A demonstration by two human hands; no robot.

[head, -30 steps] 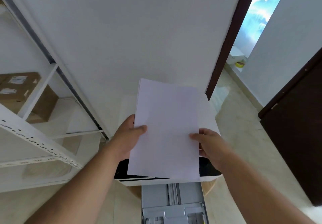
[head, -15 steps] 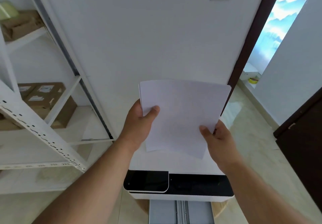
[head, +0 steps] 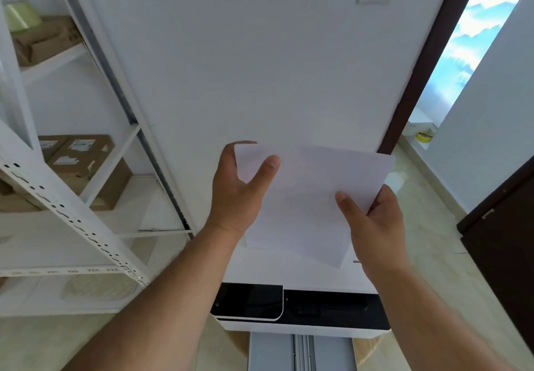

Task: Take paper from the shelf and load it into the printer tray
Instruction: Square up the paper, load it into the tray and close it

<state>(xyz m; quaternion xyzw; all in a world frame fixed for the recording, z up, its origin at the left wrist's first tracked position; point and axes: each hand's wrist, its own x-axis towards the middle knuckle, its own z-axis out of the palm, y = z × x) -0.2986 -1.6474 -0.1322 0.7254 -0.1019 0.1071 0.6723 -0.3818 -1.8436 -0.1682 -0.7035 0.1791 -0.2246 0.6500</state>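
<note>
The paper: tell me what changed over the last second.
The paper was turned from upright to sideways, its long edge now running across, and lifted clear of the printer front. Unchanged: left hand and right hand each still pinch a side, and the grey tray stays pulled out, paper not loaded.

The wall (head: 260,67) stands close ahead of me. The shelf (head: 72,217) hems my left (boxes on it); the doorway (head: 462,82) opens to my right.
</note>
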